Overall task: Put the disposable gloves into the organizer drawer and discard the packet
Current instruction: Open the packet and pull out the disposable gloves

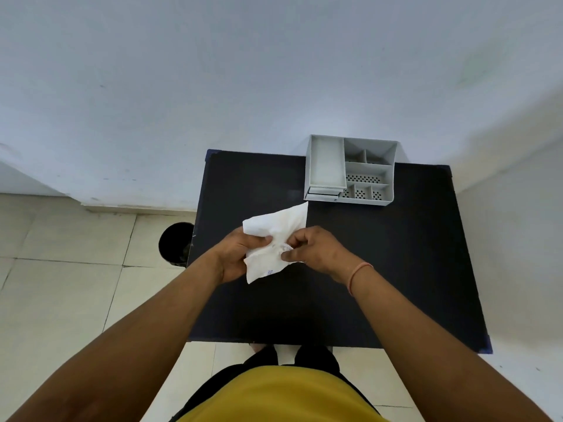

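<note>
A white crumpled glove packet (275, 229) is held above the middle of the black table (380, 269). My left hand (236, 254) grips its left side. My right hand (313, 248) pinches its lower middle with thumb and fingers. The gloves themselves are hidden inside the packet. A grey organizer (350, 170) stands at the table's far edge, with several compartments on top and a small drawer (324, 193) at its front left that looks shut.
A black round bin (175, 243) stands on the tiled floor (61, 269) just left of the table. A pale wall (243, 71) rises behind the table. My legs and yellow shirt are at the table's near edge.
</note>
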